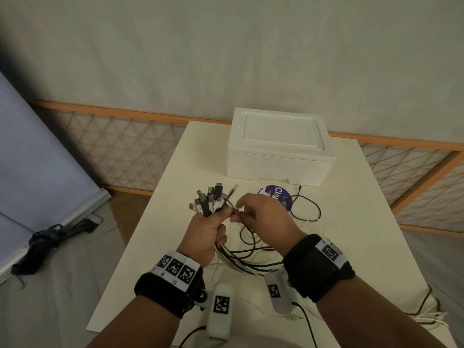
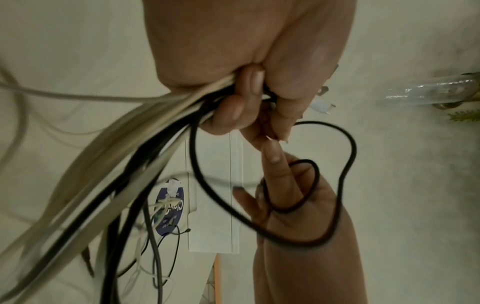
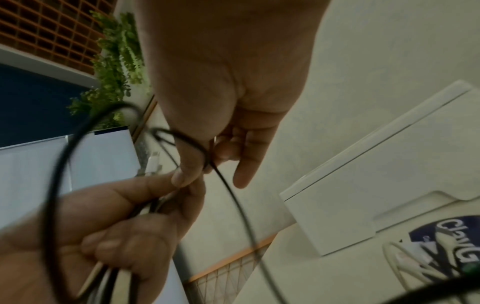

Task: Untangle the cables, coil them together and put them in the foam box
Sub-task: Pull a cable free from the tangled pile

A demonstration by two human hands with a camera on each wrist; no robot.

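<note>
Cables (image 1: 247, 257) hang in a black and white bundle from the left hand (image 1: 208, 229), whose fingers (image 2: 235, 109) are curled tight around them above the middle of the surface (image 1: 140, 259), with the plugs (image 1: 208, 200) fanned out above the fist. Beside it, the right hand (image 1: 263, 214) pinches one thin black cable (image 3: 228, 185) between thumb and forefinger. More loose cable trails off the near right corner. At the far edge sits the foam box (image 1: 278, 146), lid on, and a purple disc (image 1: 283, 195) lies just in front of it under stray cable.
</note>
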